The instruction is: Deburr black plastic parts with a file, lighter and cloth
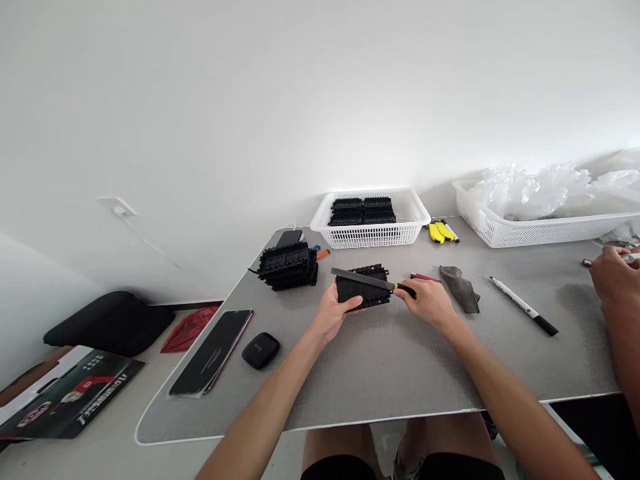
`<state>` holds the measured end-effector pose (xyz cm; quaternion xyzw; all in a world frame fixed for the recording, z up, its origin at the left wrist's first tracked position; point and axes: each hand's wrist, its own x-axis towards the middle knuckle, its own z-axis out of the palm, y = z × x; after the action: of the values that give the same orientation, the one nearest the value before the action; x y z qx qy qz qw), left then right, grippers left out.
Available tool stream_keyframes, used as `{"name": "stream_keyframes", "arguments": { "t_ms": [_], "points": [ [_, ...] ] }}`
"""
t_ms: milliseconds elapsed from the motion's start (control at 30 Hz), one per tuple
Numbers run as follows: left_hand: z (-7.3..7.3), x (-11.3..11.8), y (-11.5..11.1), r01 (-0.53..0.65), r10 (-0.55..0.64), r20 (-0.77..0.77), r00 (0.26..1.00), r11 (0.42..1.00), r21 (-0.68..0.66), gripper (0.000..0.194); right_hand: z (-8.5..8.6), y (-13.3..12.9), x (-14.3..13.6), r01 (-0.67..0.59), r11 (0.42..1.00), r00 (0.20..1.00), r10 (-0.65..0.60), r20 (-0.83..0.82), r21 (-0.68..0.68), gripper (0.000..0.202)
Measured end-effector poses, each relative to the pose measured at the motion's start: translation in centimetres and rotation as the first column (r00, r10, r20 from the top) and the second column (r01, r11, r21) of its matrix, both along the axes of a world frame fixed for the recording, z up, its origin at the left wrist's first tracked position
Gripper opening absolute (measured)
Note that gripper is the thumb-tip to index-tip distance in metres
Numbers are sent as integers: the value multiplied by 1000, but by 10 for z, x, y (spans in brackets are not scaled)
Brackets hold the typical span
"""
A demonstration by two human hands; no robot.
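Note:
My left hand grips a black plastic part with toothed edges, thumb on its top face, held just above the grey table. In my right hand is a flat file with a black and yellow handle. Its long grey blade lies slantwise across the top of the black part. Behind my left hand stands a stack of similar black parts. Close to my right hand are a dark red stick-like item and a crumpled grey cloth.
A white basket holds more black parts; another basket holds clear plastic bags. Yellow-handled tools, a marker, a phone and a small black case lie around. A co-worker's hand is at the right.

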<state>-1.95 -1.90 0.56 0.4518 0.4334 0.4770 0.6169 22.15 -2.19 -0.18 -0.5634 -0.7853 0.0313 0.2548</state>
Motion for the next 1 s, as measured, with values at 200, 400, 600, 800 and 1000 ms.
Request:
{"name": "stream_keyframes", "arguments": {
  "t_ms": [200, 400, 600, 800, 1000],
  "points": [
    [-3, 0, 1, 8, -8, -8, 1000, 1000, -5, 61, -1, 6, 21, 97, 995, 995, -96, -18, 22, 41],
    [-1, -2, 1, -5, 5, 5, 1000, 1000, 3, 59, 0, 2, 5, 20, 1000, 999, -20, -30, 0, 41],
    [1, -2, 1, -16, 16, 2, 1000, 1000, 6, 63, 0, 8, 23, 112, 993, 993, -113, -41, -33, 40],
    [1, -1, 0, -8, 8, -9, 1000, 1000, 4, 62, 0, 3, 8, 36, 998, 996, -40, -76, -52, 41],
    [1, -2, 0, -5, 5, -10, 1000, 1000, 18, 59, 0, 7, 21, 103, 994, 994, -104, -27, -39, 42]
  ]
}}
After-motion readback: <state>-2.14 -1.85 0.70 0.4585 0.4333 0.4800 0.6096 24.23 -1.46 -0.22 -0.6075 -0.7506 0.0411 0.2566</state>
